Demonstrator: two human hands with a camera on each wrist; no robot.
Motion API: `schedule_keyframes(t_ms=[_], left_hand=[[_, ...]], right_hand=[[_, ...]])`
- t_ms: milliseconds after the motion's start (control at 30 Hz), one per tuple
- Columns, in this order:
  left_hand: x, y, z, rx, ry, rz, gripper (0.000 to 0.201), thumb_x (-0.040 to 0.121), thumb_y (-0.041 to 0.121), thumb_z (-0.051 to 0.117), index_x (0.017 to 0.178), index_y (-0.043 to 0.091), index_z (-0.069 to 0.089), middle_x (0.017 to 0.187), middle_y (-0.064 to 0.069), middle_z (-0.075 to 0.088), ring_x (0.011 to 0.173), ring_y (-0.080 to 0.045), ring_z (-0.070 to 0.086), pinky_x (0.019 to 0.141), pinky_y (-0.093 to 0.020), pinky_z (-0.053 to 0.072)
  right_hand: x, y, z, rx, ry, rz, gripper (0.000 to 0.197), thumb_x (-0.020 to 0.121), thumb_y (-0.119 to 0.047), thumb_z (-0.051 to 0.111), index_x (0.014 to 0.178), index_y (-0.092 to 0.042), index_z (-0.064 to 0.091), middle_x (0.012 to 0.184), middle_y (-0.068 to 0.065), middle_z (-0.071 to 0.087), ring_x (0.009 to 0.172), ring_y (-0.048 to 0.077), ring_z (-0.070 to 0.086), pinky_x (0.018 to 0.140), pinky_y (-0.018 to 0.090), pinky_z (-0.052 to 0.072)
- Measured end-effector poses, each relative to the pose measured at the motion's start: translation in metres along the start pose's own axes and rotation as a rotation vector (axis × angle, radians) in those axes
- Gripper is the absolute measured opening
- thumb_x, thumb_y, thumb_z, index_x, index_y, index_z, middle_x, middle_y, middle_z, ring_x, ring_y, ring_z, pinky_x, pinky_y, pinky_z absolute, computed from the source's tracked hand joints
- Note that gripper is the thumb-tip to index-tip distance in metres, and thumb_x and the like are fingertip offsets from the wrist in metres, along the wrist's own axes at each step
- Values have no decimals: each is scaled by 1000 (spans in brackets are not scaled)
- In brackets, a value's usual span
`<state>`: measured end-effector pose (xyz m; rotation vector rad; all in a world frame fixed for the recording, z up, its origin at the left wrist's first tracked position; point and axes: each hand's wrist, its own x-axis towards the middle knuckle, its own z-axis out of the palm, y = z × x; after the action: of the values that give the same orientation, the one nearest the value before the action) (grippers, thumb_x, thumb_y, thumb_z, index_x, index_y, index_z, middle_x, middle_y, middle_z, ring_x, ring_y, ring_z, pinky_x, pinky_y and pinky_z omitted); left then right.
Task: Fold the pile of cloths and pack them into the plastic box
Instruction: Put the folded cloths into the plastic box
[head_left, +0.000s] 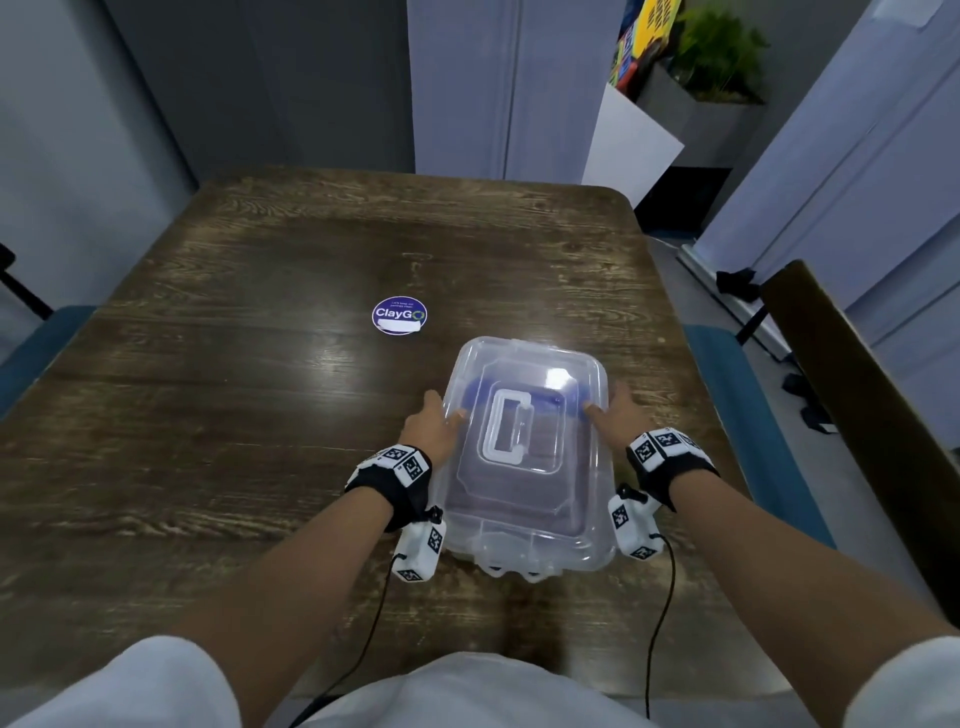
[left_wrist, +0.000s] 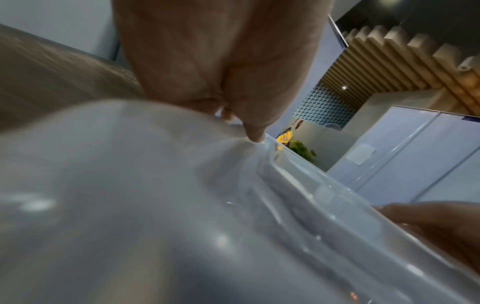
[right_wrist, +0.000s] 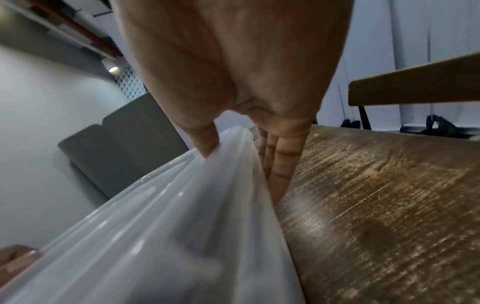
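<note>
A clear plastic box (head_left: 524, 499) with its lid on sits near the table's front edge, a moulded handle (head_left: 506, 434) in the lid's centre. Blue and purple cloth (head_left: 483, 395) shows dimly through the lid. My left hand (head_left: 434, 423) grips the box's left rim and my right hand (head_left: 613, 410) grips the right rim. In the left wrist view my left hand (left_wrist: 221, 61) has its thumb on the lid of the box (left_wrist: 155, 205). In the right wrist view my right hand (right_wrist: 233, 72) has its thumb on top and its fingers (right_wrist: 280, 164) straight down the wall of the box (right_wrist: 155, 236).
The dark wooden table (head_left: 234, 415) carries a round ClayGo sticker (head_left: 399, 315) beyond the box. A wooden chair back (head_left: 857, 415) stands at the right. Grey panels (head_left: 260, 78) and a planter (head_left: 717, 67) lie behind the table.
</note>
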<state>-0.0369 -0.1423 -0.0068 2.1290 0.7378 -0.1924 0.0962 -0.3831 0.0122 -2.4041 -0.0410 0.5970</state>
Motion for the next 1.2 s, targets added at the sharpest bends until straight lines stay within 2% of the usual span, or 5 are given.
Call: schedule_keyframes(t_ms=[200,433,667,833,1200], left_hand=[[26,-23,-36,90,-49,57,33,102,41,49,118,12,46,109,-17,63,98,-35,62,76,-32,40],[32,-31,-66,369,-76,135,53,103,37,50,148,12,40,140,-17,55,126,-35,53,100,-36,41],[0,-71,-66,185,-169,-109,90,86,80,43,149,17,35,144,-12,52,124,-34,56,96,-38,47],[-13,-83,-71,97,-196,-176,66,91,70,48,119,11,56,103,-8,65,78,-23,71,52,-29,57],[31,-88,-118,12,192,-139,29,95,35,65,106,10,55,97,-6,64,65,-9,55,52,-21,40]], right_hand=[[-12,0,5,118,-216,13,86,93,-35,70,154,-23,10,130,18,60,87,29,71,55,30,56],[4,-24,11,-173,-63,-138,91,96,-43,63,160,-14,6,165,19,12,148,39,27,116,50,31],[32,-48,26,-375,-148,-219,85,95,-61,52,159,-20,14,161,18,26,144,40,33,115,55,33],[36,-56,24,-380,-182,-187,80,94,-62,53,153,-11,33,152,18,43,136,37,46,107,46,39],[10,-36,25,-106,-282,-72,77,95,-43,64,155,-13,26,145,14,47,121,36,56,100,48,48]])
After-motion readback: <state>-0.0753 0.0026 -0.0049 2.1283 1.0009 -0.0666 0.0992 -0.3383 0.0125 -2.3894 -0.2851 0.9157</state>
